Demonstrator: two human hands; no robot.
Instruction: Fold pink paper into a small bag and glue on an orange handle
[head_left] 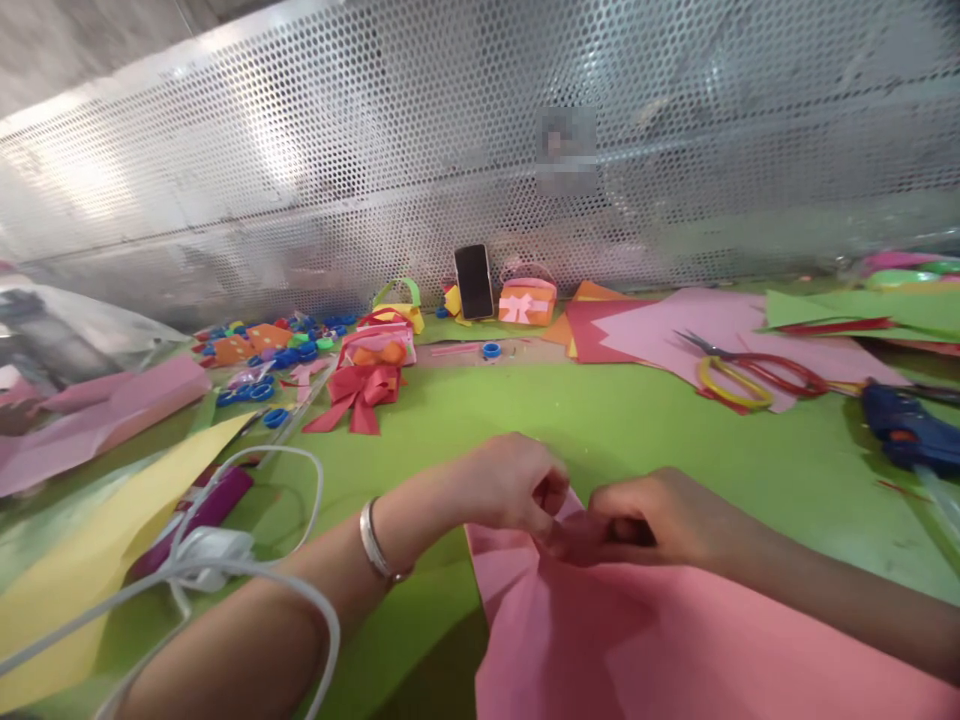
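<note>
A large sheet of pink paper (675, 640) spreads across the lower right, with its far edge bent up and creased. My left hand (517, 490) pinches that edge near its corner, thumb and fingers closed on the paper. Close beside it, my right hand (660, 515) grips the same edge with curled fingers. Both hands are a little above the green table (450, 430). The fold between them is partly hidden by my fingers.
Scissors (735, 375) lie on coloured paper at right, near a blue glue gun (911, 425). Small paper bags (371, 375) and a phone (473, 282) stand toward the perforated metal screen (420, 120). A white cable (319, 500) loops at left over yellow paper (82, 560).
</note>
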